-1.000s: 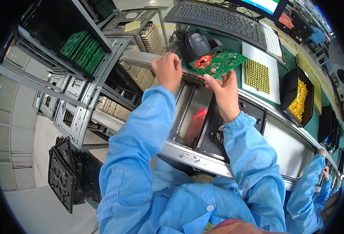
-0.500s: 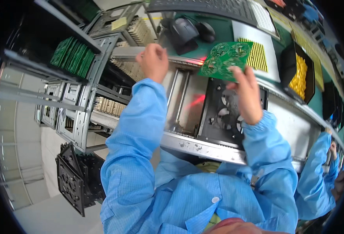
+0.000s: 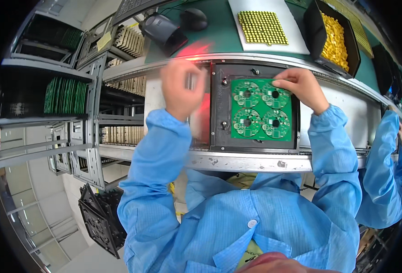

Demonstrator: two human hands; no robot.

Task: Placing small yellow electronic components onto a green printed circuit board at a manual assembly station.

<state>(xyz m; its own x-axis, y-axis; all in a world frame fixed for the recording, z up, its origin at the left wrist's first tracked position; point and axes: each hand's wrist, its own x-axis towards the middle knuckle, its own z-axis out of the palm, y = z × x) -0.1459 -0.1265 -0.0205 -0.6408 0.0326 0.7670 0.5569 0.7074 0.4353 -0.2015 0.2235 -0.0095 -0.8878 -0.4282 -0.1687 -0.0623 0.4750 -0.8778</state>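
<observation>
A green circuit board [image 3: 261, 109] with round patterns lies flat within the black fixture frame [image 3: 220, 136] on the conveyor rails. My right hand [image 3: 301, 86] is closed at the board's far right corner, thumb and fingers pinching its edge. My left hand [image 3: 182, 88] hovers over the rail to the left of the frame, smeared by motion, so its fingers cannot be made out. Beyond it a black handheld scanner [image 3: 161, 32] lies on the green mat, with red light falling near the hand.
At the back lie a white sheet with a yellow-studded panel [image 3: 262, 28] and a black bin [image 3: 317, 34] of yellow parts. Left stands a metal rack [image 3: 98, 82] with upright green boards [image 3: 65, 95]. Black frames [image 3: 101, 218] rest lower left. A co-worker's sleeve [image 3: 383, 182] is at right.
The circuit board, formerly held tilted above the mat's edge, now lies flat in the frame. My right hand came down with it. The view has turned, and my left hand is more blurred.
</observation>
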